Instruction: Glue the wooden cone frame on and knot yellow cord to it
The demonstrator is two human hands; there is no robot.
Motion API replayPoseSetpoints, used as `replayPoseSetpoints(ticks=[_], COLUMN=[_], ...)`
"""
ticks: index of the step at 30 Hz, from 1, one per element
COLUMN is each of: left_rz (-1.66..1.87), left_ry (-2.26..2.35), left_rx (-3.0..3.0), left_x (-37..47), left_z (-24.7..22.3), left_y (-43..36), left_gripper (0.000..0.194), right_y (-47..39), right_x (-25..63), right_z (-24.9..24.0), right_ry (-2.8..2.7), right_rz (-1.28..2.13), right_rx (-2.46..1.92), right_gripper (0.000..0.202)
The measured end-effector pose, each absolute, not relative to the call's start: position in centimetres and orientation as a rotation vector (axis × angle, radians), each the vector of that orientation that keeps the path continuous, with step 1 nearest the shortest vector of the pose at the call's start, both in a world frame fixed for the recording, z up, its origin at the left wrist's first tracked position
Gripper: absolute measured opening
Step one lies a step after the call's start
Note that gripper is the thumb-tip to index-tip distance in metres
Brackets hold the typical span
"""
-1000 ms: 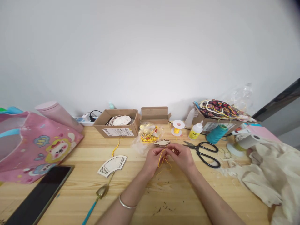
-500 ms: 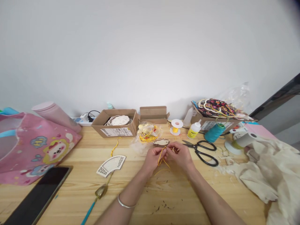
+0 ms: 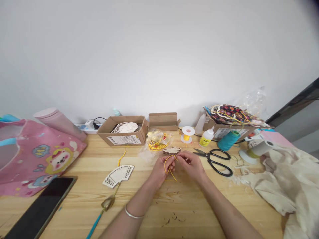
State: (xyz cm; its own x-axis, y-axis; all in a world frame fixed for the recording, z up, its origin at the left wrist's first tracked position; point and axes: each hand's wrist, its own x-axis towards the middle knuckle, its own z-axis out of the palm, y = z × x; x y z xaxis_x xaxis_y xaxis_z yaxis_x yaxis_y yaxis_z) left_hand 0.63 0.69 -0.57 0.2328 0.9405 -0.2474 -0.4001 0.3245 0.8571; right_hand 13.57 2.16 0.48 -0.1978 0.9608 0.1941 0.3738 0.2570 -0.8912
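Observation:
A yellow cord [image 3: 166, 166] runs looped between my two hands over the table. My left hand [image 3: 161, 168] pinches it, with a loop hanging over the thumb and loose ends below. Close beside it, my right hand [image 3: 191, 164] is closed, fingertips pinching the cord near the left fingertips. Just beyond the fingers lies a cloud-shaped wooden piece [image 3: 171, 150], pale with a dark edge; whether the cord is fixed to it I cannot tell. Black-handled scissors [image 3: 219, 162] lie to the right of my right hand.
A fan-shaped wooden piece [image 3: 118, 175] with a tassel lies left. Behind stand an open cardboard box [image 3: 124, 139], a bag of yellow cords [image 3: 157, 145], a yellow thread spool [image 3: 187, 134], a glue bottle [image 3: 206, 137] and a teal thread cone [image 3: 228, 140]. Cloth [image 3: 279, 189] lies right, a phone [image 3: 42, 207] left.
The cord has shifted: a wider loop now arches over my left thumb. My right fingertips have moved slightly, while the objects around stay in place.

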Motion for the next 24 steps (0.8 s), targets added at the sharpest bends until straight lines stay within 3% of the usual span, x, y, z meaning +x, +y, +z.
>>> replayPoseSetpoints(ticks=[7, 18, 24], left_rz=[1.057, 1.02, 1.011], left_ry=[0.881, 0.929, 0.892], left_rx=[0.763, 0.732, 0.706], left_x=[0.6, 0.5, 0.3], left_z=[-0.8, -0.7, -0.6], left_y=[0.8, 0.9, 0.9], left_gripper=[0.028, 0.029, 0.027], right_y=[2.4, 2.8, 2.8], right_x=[13.6, 14.4, 14.8], right_z=[0.3, -0.9, -0.7], right_ry=[-1.579, -1.865, -2.052], right_rz=[1.121, 0.837, 0.494], right_rx=[-1.277, -1.067, -0.999], right_gripper=[0.017, 0.016, 0.02])
